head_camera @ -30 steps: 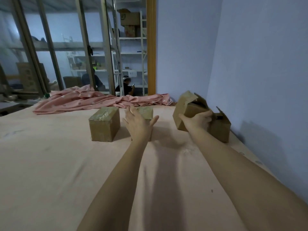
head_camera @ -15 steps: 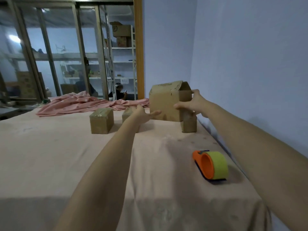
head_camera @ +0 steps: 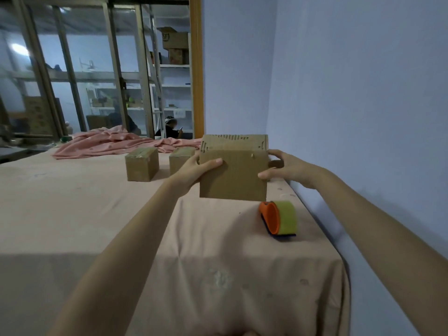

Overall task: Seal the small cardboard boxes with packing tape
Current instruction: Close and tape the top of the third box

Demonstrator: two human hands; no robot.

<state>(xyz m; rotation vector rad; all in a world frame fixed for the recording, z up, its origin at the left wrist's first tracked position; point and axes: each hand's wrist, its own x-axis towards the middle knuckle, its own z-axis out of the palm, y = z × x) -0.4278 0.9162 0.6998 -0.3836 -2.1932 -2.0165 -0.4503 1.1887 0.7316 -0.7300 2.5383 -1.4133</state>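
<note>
I've got the unsealed box [head_camera: 234,175] lifted off the bed btwn both hands, left hand [head_camera: 194,170] & right hand [head_camera: 288,169] clamping opposite sides, prob to bring it near; tape dispenser [head_camera: 278,218] lies just below-right of my grip.

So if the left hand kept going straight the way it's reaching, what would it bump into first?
Nothing new: the left hand already grips the cardboard box. Past that, probably the taped box just behind it, though depth is hard to judge.
</note>
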